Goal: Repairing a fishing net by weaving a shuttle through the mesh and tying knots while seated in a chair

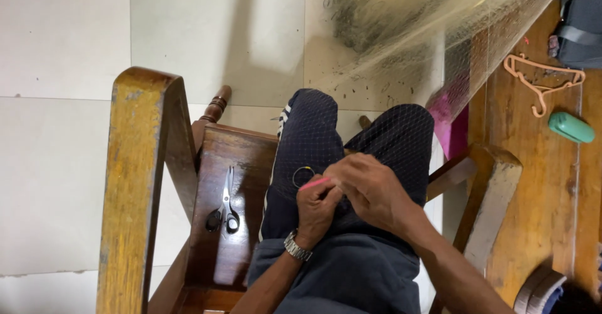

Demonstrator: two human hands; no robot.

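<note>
- The floor (pixel 63 50) of pale tiles fills the picture from 9 to 12 o'clock; dark crumbs and threads lie on it near 12 o'clock, under the heap of net
- A fine pale fishing net (pixel 433 19) is bunched at 1 o'clock and runs down as a thin mesh over the person's lap to the centre; the stretch over the dark trousers looks whole, and most of the net is yet gathered above, so I judge that much of the work remains
- A wooden chair (pixel 135 182) with worn yellow paint on its arm stands at 8 o'clock; its dark seat carries the tools like a small worktop
- At 3 o'clock lies a wooden floor or platform (pixel 533 182), with a grey bag (pixel 583 25) at its upper edge
- The right hand (pixel 370 191) and the left hand (pixel 316 210), which wears a metal watch, meet at the centre, both clenched on the mesh; the left hand grasps also a pink netting needle (pixel 313 183)
- A small loop of yellow thread (pixel 303 176) sits just beside the needle, at its 11 o'clock
- Scissors (pixel 224 204) rest on the chair seat, at 9 o'clock from the hands, untouched
- A peach clothes hanger (pixel 542 85) and a green oval case (pixel 570 127) lie at 2 o'clock, well apart from the hands
</note>
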